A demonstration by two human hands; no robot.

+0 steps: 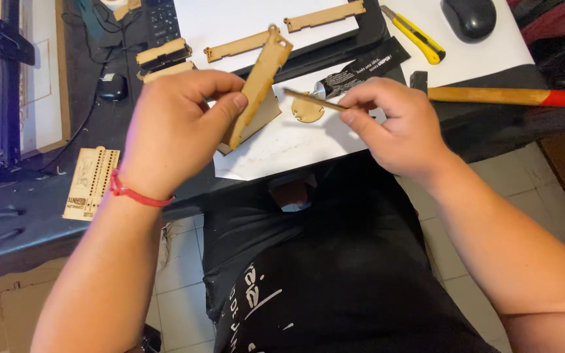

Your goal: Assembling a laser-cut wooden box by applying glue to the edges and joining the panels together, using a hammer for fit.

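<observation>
1. Our left hand grips a long wooden strip between thumb and fingers. The strip stands tilted, its long axis running from near-left up to far-right, over the white sheet.
2. Between the hands, a small round wooden disc and a black tube lie on the sheet, just far of the gap.
3. Our right hand pinches a thin wooden stick. The stick lies nearly level, its free tip pointing left toward the strip, close but apart from it.
</observation>
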